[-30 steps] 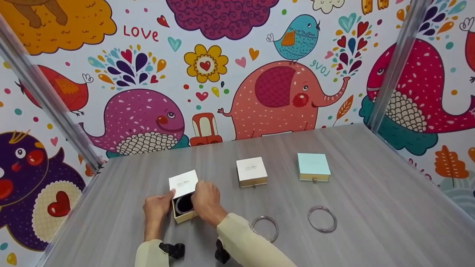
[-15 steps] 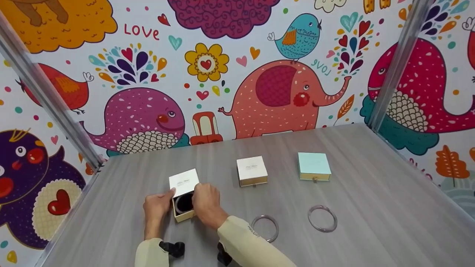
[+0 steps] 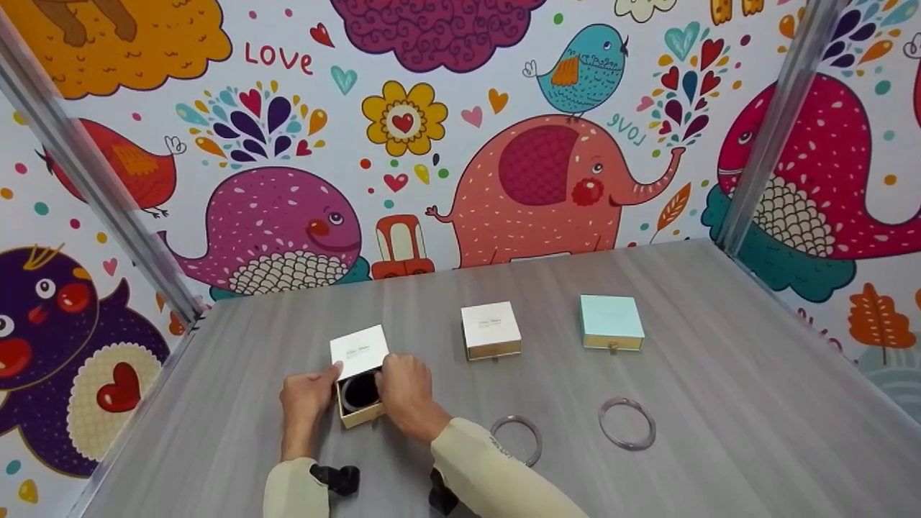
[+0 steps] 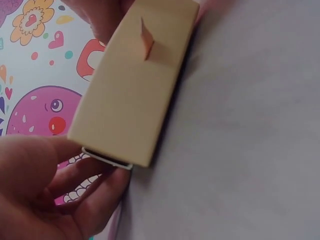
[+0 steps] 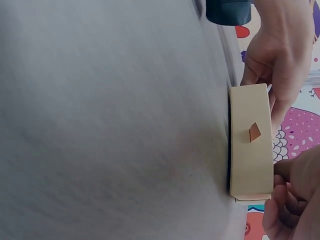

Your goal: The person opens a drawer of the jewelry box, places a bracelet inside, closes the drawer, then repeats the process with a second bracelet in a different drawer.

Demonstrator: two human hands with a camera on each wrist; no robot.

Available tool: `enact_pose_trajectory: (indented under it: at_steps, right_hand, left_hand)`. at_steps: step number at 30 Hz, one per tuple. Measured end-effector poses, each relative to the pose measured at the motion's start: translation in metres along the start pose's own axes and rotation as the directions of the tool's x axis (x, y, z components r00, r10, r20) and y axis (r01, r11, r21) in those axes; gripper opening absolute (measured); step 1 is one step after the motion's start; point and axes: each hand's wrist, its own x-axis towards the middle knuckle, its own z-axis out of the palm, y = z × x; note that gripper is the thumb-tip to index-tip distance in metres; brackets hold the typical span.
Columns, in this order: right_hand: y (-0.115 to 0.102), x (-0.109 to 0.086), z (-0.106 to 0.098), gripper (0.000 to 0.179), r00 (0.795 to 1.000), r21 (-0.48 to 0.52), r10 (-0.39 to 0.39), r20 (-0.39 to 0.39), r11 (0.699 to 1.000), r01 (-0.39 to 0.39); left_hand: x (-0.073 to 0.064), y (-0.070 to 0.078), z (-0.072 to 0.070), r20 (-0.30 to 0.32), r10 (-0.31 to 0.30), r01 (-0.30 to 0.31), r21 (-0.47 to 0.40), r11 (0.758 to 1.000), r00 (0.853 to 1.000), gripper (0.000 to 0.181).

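Observation:
A white-lidded jewellery box (image 3: 360, 350) stands on the table with its cream drawer (image 3: 364, 416) pulled partway toward me. A bangle (image 3: 347, 397) lies on the drawer's black lining, its right part hidden by my fingers. My left hand (image 3: 306, 401) grips the box's left side, thumb at the lid's edge. At the right side, my right hand (image 3: 407, 392) holds the box with curled fingers, the thumb side reaching over the drawer; its exact contact with the bangle is hidden. The drawer front (image 4: 127, 95) with a small tan pull tab (image 4: 146, 40) fills the left wrist view.
Another white box (image 3: 491, 324) and a mint-green box (image 3: 611, 316), both closed, stand farther right. Two more bangles lie nearer me: one (image 3: 538, 439) beside my right sleeve, partly covered by it, and one (image 3: 653, 426) farther right. A patterned wall panel (image 3: 446, 180) backs the table.
Both hands stay at the same box, and the drawer remains partly out. The whole head view shifts slightly; only small movement shows in the right hand.

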Motion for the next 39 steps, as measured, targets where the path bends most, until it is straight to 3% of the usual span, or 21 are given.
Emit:
enact_pose_trajectory:
  at_steps: [9, 19, 30, 36, 39]
  right_hand:
    - [0.004, -0.006, -0.005, 0.014, 0.998, 0.205, -0.049, -0.042, 0.977, 0.057]
    - [0.002, -0.021, -0.009, 0.014, 0.996, 0.330, -0.062, -0.063, 0.941, 0.080]
    - [0.000, -0.042, -0.017, 0.021, 0.997, 0.519, -0.009, 0.083, 0.854, -0.036]
    - [0.003, -0.051, -0.019, 0.018, 0.978, 0.601, -0.014, 0.209, 0.791, -0.117]
    - [0.005, -0.053, -0.018, 0.019, 0.964, 0.648, 0.008, 0.267, 0.739, -0.185]
  left_hand:
    - [0.004, 0.001, -0.001, -0.002, -0.008, 0.008, -0.001, 1.000, 1.000, 0.043]
    - [0.004, 0.002, -0.001, -0.001, 0.002, -0.002, -0.015, 1.000, 1.000, 0.041]
    - [0.005, -0.002, -0.002, 0.013, -0.017, 0.017, -0.017, 1.000, 1.000, 0.042]
    - [0.003, -0.002, 0.000, -0.001, 0.010, -0.010, -0.025, 1.000, 1.000, 0.040]
    - [0.003, -0.002, 0.000, -0.016, 0.013, -0.014, -0.017, 1.000, 1.000, 0.039]
